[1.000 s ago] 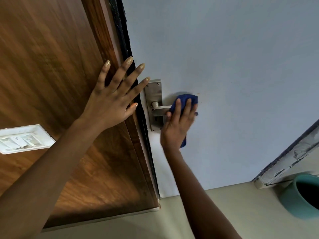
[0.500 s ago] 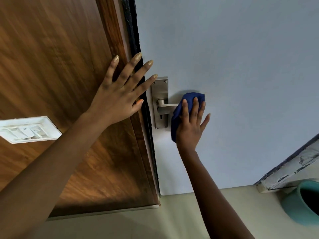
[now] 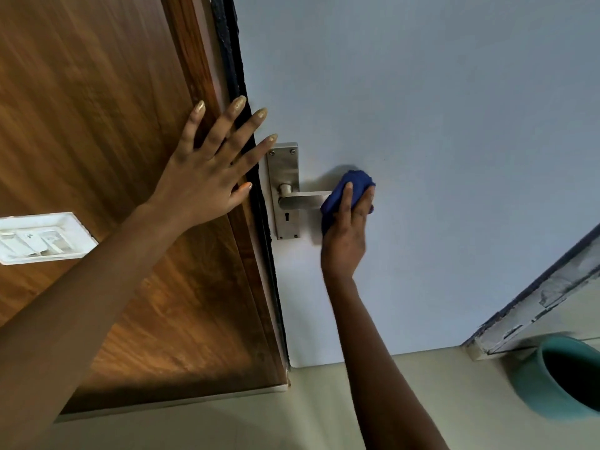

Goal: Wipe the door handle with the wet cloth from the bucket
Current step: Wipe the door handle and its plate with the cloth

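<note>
Since half a second ago, the blue cloth (image 3: 347,193) has been bunched and slid by the right hand (image 3: 345,235), closed around it, onto the free end of the brushed-metal lever handle (image 3: 303,200). The left hand (image 3: 207,177) is kept flat, fingers spread, on the wood-grain panel (image 3: 97,125). Only a dark interior is seen in the round teal bucket (image 3: 565,381) on the floor.

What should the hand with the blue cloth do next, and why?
Probably slide the blue cloth along the door handle toward the metal plate. The right hand presses it over only the handle's free end, so the bare stretch near the plate looks unwiped. The left hand rests flat on the wooden frame.
</note>
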